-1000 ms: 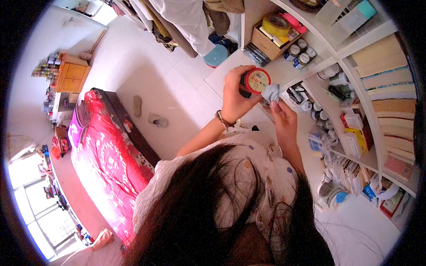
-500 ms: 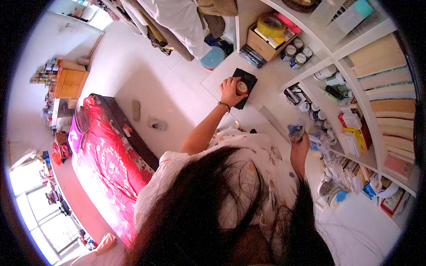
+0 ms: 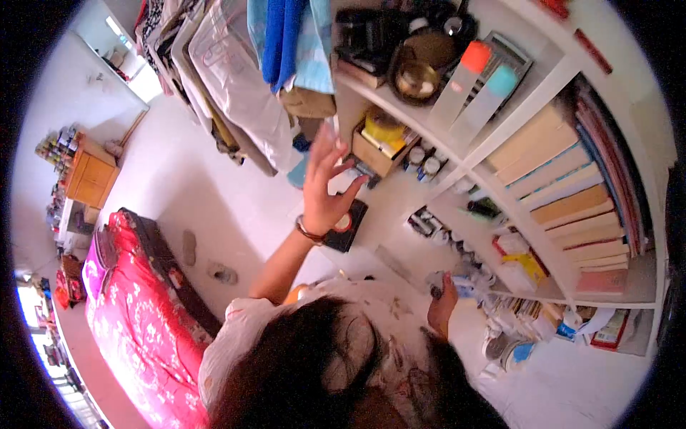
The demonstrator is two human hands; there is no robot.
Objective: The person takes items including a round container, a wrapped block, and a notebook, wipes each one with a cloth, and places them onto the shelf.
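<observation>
My left hand (image 3: 327, 187) is raised with its fingers spread and nothing in it. Beyond and below it, a small round red-rimmed container (image 3: 344, 221) rests on a black flat box (image 3: 354, 232), partly covered by the hand. Low at the right, my right hand (image 3: 444, 303) is wrapped round a crumpled greyish cloth (image 3: 436, 282), which is small and blurred. A bracelet circles my left wrist.
White shelves (image 3: 468, 166) with books, jars and bottles stand at the right. Clothes (image 3: 232, 79) hang at the top. An open cardboard box (image 3: 372, 155) sits on a lower shelf. A bed with a red cover (image 3: 136, 307) is at the left.
My left hand has let go of the round container and risen toward the shelves, fingers spread. The view has tilted up. My right hand stays low with the cloth, moved away from the container.
</observation>
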